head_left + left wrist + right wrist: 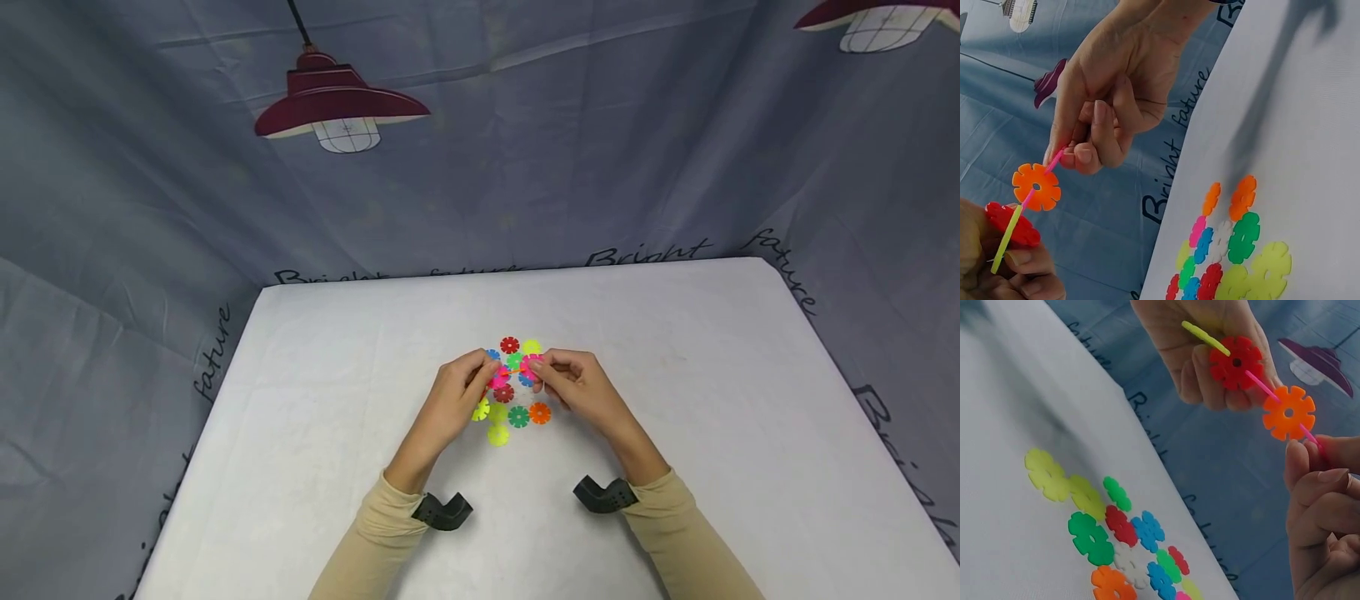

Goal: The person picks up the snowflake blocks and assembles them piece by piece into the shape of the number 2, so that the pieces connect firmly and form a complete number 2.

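Notched plastic flower discs are joined in a short chain between the two hands, above the white table. My left hand [452, 393] grips the end with a red disc [1237, 363] and a yellow disc [1007, 239] set edge-on into it. From the red disc a pink disc seen edge-on leads to an orange disc [1036, 187]. At the far end my right hand [583, 385] pinches another pink disc [532, 367] between thumb and fingers, slotted into the orange one. Fingers partly hide both ends of the chain.
On the white table [337, 400] below lie several loose discs, among them a green disc [519, 417], an orange disc [540, 413] and a yellow disc [498, 435]. A grey printed curtain [510, 167] stands behind the table. Each forearm wears a black mount [444, 512].
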Motion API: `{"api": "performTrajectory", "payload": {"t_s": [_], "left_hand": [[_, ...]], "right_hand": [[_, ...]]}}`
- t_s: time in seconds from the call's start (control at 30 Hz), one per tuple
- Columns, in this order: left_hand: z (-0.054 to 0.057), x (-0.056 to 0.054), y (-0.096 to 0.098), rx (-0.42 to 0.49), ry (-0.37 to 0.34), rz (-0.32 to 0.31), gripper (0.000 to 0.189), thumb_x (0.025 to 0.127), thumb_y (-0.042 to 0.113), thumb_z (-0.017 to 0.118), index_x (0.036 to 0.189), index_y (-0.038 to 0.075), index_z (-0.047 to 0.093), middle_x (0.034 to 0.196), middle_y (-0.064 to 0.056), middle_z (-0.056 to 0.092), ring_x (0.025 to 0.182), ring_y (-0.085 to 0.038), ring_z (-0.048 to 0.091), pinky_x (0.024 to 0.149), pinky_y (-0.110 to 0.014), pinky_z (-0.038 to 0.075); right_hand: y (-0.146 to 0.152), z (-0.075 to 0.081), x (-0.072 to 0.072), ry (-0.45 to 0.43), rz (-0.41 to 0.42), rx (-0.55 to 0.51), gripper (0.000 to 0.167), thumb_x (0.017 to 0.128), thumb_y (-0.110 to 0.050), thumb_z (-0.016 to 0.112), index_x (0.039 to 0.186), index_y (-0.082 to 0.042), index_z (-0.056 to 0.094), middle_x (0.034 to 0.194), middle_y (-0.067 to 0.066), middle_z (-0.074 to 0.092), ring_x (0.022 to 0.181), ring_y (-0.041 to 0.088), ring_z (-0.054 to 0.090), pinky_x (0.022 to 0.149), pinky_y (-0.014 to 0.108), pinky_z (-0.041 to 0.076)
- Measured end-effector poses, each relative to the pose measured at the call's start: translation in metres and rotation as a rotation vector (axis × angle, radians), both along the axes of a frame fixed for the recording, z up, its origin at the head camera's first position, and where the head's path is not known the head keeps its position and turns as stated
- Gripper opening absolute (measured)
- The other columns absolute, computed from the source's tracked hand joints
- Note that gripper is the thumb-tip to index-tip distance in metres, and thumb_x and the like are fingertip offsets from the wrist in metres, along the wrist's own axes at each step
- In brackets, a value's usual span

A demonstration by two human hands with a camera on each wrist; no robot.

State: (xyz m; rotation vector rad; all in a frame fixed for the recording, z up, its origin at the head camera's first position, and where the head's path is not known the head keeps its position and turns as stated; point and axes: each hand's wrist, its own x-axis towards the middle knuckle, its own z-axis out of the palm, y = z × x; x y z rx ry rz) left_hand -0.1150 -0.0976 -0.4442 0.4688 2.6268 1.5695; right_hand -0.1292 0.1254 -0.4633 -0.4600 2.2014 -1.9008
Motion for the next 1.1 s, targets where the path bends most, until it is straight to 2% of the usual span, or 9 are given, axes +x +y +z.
{"api": "performTrajectory", "payload": {"t_s": [0.37, 0.6, 0.7, 0.87, 1.03, 1.1], "left_hand": [[-0.001, 0.001, 0.0, -0.001, -0.03, -0.03, 0.037, 0.109, 0.029, 0.053, 0.076, 0.012, 0.049, 0.063, 0.002, 0.041, 0.056, -0.009, 0.04, 0.055, -0.021, 0.033], [-0.002, -0.001, -0.006, 0.03, -0.119, -0.134, 0.037, 0.11, 0.031, 0.052, 0.079, 0.01, 0.052, 0.065, 0.001, 0.043, 0.06, -0.009, 0.042, 0.059, -0.021, 0.034], [-0.002, -0.002, -0.009, 0.008, -0.143, -0.161, 0.04, 0.109, 0.034, 0.051, 0.082, 0.006, 0.054, 0.065, 0.002, 0.042, 0.06, -0.009, 0.04, 0.059, -0.022, 0.034], [-0.006, -0.002, -0.009, 0.002, -0.16, -0.19, 0.041, 0.109, 0.038, 0.05, 0.087, 0.003, 0.054, 0.065, 0.002, 0.039, 0.059, -0.01, 0.036, 0.058, -0.023, 0.031], [-0.008, -0.001, -0.005, -0.021, -0.181, -0.253, 0.037, 0.109, 0.04, 0.05, 0.086, 0.011, 0.05, 0.068, 0.003, 0.036, 0.062, -0.009, 0.034, 0.06, -0.022, 0.029], [-0.008, 0.0, -0.004, -0.03, -0.18, -0.257, 0.034, 0.109, 0.038, 0.05, 0.086, 0.013, 0.049, 0.069, 0.003, 0.036, 0.063, -0.009, 0.034, 0.06, -0.022, 0.029]], "right_hand": [[0.003, 0.002, -0.001, -0.037, 0.05, 0.031, 0.031, 0.105, -0.019, 0.061, 0.083, 0.003, 0.063, 0.069, 0.001, 0.063, 0.047, 0.01, 0.038, 0.045, 0.023, 0.033], [0.009, 0.002, -0.003, -0.034, 0.077, 0.064, 0.03, 0.106, -0.021, 0.06, 0.085, 0.0, 0.063, 0.067, 0.005, 0.058, 0.052, 0.011, 0.04, 0.048, 0.023, 0.034], [0.012, 0.0, -0.004, -0.02, 0.13, 0.055, 0.029, 0.106, -0.019, 0.059, 0.083, -0.001, 0.062, 0.067, 0.01, 0.055, 0.053, 0.011, 0.04, 0.049, 0.023, 0.034], [0.011, -0.004, -0.003, 0.016, 0.267, 0.066, 0.027, 0.104, -0.012, 0.06, 0.08, 0.0, 0.059, 0.064, 0.015, 0.047, 0.053, 0.013, 0.041, 0.051, 0.024, 0.037], [0.004, -0.005, -0.001, 0.0, 0.334, 0.076, 0.027, 0.105, -0.014, 0.061, 0.08, -0.003, 0.058, 0.062, 0.012, 0.049, 0.054, 0.018, 0.045, 0.054, 0.024, 0.04], [0.002, -0.006, 0.0, -0.016, 0.337, 0.074, 0.028, 0.106, -0.016, 0.059, 0.081, -0.004, 0.059, 0.063, 0.014, 0.051, 0.055, 0.019, 0.045, 0.054, 0.024, 0.039]]}}
